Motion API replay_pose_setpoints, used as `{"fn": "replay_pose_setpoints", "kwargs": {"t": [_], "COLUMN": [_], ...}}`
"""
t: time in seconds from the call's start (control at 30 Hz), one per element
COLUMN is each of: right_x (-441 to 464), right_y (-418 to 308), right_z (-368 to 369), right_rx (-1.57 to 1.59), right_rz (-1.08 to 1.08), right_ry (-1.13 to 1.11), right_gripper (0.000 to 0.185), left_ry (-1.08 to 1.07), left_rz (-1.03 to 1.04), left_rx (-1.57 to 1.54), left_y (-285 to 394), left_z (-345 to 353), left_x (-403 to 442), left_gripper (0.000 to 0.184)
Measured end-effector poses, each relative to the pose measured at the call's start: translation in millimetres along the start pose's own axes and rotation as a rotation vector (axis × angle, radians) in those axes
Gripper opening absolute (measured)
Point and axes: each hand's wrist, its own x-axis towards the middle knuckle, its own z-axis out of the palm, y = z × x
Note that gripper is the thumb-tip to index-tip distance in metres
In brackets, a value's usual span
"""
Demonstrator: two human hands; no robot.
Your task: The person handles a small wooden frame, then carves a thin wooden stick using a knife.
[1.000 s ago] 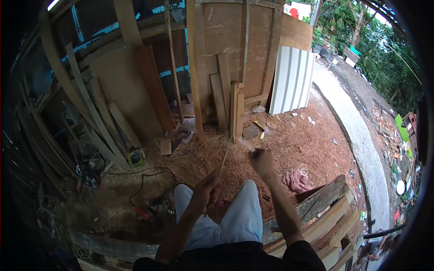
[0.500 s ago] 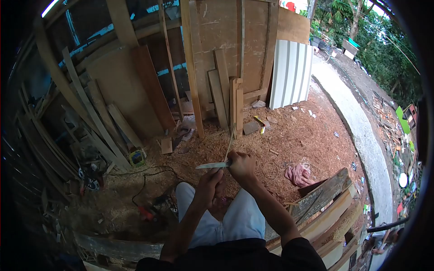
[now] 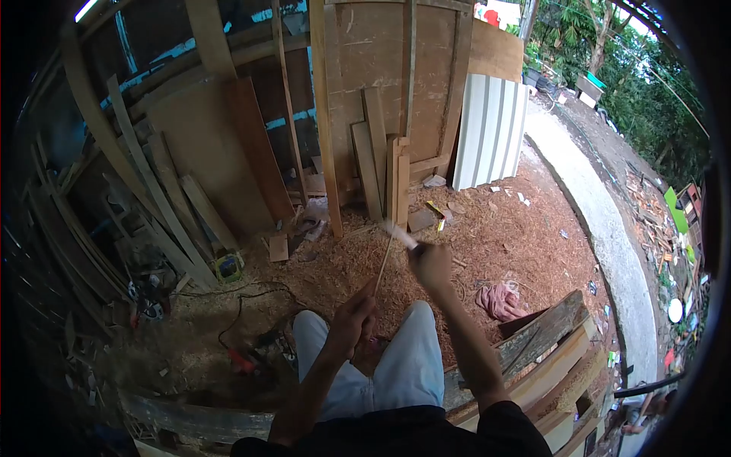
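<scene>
My right hand (image 3: 432, 266) is closed round the dark handle of a knife (image 3: 400, 234), whose pale blade is smeared by motion and points up and to the left. In my left hand (image 3: 355, 314), fingers wrapped, is the near end of a thin wooden stick (image 3: 384, 265). The stick slants up and away from me, and the blade is close to its far end. Whether blade and stick touch I cannot tell. Both hands are in front of my knees, above ground strewn with wood shavings (image 3: 495, 228).
Boards (image 3: 368, 164) lean on the plywood wall ahead. A pink cloth (image 3: 500, 302) lies on the shavings at right, near stacked planks (image 3: 560, 358). A red power tool (image 3: 242, 361) with a cord lies at left. White corrugated sheeting (image 3: 491, 131) stands by a concrete path (image 3: 609, 206).
My right hand has swung the knife away from my left hand, up along the stick and to the right. The blade has turned from pointing left to pointing up-left.
</scene>
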Motion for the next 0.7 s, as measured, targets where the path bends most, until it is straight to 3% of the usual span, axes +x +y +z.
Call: {"fn": "replay_pose_setpoints", "kwargs": {"t": [0.07, 0.2, 0.27, 0.43, 0.5, 0.7], "right_x": [-27, -38, -24, -6, 3, 8], "right_y": [-23, -31, -22, -8, 3, 21], "right_z": [-1, 2, 0, 8, 11, 12], "right_rx": [0.016, -0.062, 0.034, -0.018, -0.102, -0.165], "right_rz": [-0.234, -0.259, -0.251, -0.139, 0.017, 0.109], "right_ry": [-0.088, -0.062, -0.004, 0.012, -0.007, -0.039], "right_gripper": [0.011, 0.006, 0.005, 0.009, 0.015, 0.015], "left_ry": [0.013, 0.022, -0.041, -0.003, -0.004, -0.026], "left_rz": [0.056, 0.003, 0.138, 0.125, 0.063, -0.008], "left_rx": [0.029, 0.186, 0.187, 0.166, 0.128, 0.046], "left_y": [1, -4, -8, 4, 5, -5], "left_z": [3, 4, 5, 11, 8, -6], "left_x": [3, 4, 1, 1, 0, 1], "left_gripper": [0.039, 0.039, 0.039, 0.038, 0.039, 0.041]}}
